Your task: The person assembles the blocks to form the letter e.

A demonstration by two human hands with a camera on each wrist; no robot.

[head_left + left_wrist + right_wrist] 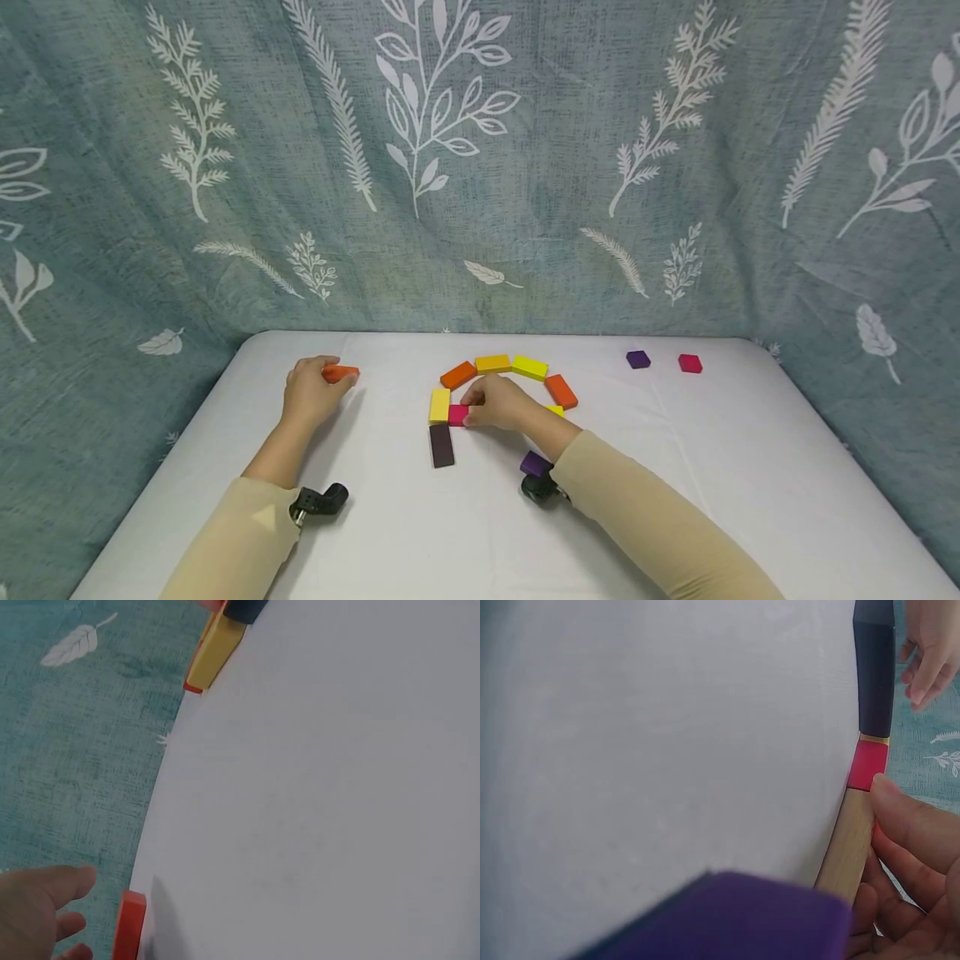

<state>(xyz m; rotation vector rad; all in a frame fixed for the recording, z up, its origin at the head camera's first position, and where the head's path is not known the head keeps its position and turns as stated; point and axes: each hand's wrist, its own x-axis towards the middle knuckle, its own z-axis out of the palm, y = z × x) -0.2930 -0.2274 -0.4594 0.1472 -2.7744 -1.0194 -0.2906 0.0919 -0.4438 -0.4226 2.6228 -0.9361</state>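
My right hand (498, 406) pinches a pinkish-red block (458, 415), its thumb (889, 796) at the block's edge. That block lies against an upright-set yellow block (439, 406), just above a dark block (442, 446). A pale wooden block (847, 844) shows beside the thumb in the right wrist view; the hand hides it in the head view. Over at the left, my left hand (311, 390) is around an orange block (341, 374). In the left wrist view its spread fingers are beside the orange block (130, 926), with a gap between.
An arc of orange and yellow blocks (492, 364) curves behind my right hand. A purple block (536, 463) lies near the right wrist's black camera (538, 489). Farther right are another purple block (638, 359) and a red one (690, 363). A patterned curtain (480, 167) hangs behind the white table.
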